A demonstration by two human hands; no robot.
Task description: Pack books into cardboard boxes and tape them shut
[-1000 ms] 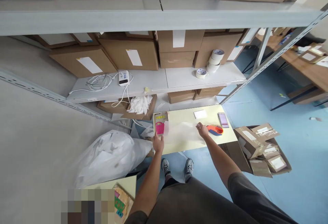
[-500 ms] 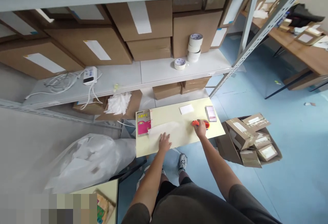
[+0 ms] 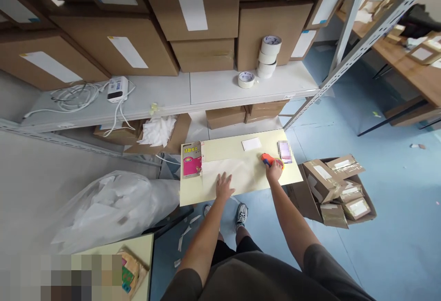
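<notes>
On the pale yellow table (image 3: 193, 195) lies a white sheet (image 3: 212, 172). My left hand (image 3: 224, 187) rests on the sheet's near part with its fingers spread. My right hand (image 3: 274, 172) is closed round an orange and blue tape dispenser (image 3: 267, 157) near the table's right side. A pink and grey book (image 3: 192, 159) lies at the left, against the sheet's left edge. Toward the back is a small white card (image 3: 251, 144). A purple-and-white item (image 3: 285, 151), partly blurred, lies at the right end.
Beyond the table, a grey shelf (image 3: 206, 96) holds cartons (image 3: 203, 55), tape rolls (image 3: 246, 79) and a white cable (image 3: 77, 96). An open carton of small boxes (image 3: 299, 195) stands on the floor at right. A plastic bag (image 3: 120, 209) bulges at left.
The camera view has shifted. The sheet now lies flatter beside the book. My right hand has turned the dispenser slightly and still grips it; my left hand stays spread on the sheet.
</notes>
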